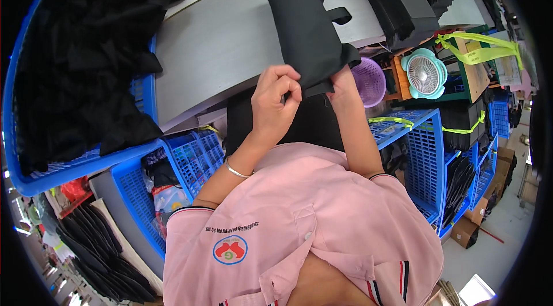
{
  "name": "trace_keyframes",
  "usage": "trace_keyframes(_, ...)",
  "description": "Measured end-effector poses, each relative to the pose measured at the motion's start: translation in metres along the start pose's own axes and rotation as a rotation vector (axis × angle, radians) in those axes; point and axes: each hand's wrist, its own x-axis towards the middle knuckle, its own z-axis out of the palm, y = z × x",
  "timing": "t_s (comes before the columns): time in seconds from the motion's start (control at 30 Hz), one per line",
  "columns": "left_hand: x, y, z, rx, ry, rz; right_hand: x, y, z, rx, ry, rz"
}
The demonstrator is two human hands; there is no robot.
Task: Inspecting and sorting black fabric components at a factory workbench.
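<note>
A long black fabric pouch (302, 24) lies across the grey worktop (213, 47), its near end over the table's front edge. Two black strap loops stick out from its right side, the farther strap loop (341, 16) standing clear. My left hand (276, 96) is closed at the pouch's near left corner, fingers curled and pinching the edge. At the near right corner, my right hand (342, 86) grips the pouch, most of its fingers hidden by the cloth. Black cloth (314, 116) also hangs below the near end, over my lap.
A blue crate (151, 96) heaped with black fabric pieces stands at left. Stacked black and grey panels (397, 4) lie at the far right of the table. Beyond my right hand are a purple basket (369, 81), a turquoise fan (424, 74) and a blue plastic crate (423, 156).
</note>
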Motion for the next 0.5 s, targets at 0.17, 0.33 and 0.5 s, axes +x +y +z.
trace_keyframes(0.17,-0.012,0.0,0.001,-0.096,0.069,-0.065,0.004,0.002,0.002,0.092,-0.1,0.022)
trace_keyframes(0.33,-0.014,0.012,0.006,-0.154,0.083,-0.041,0.008,0.006,0.0,0.138,-0.103,0.065)
trace_keyframes(0.5,-0.008,0.017,0.003,0.104,0.132,-0.045,0.005,0.008,0.0,0.061,-0.163,0.005)
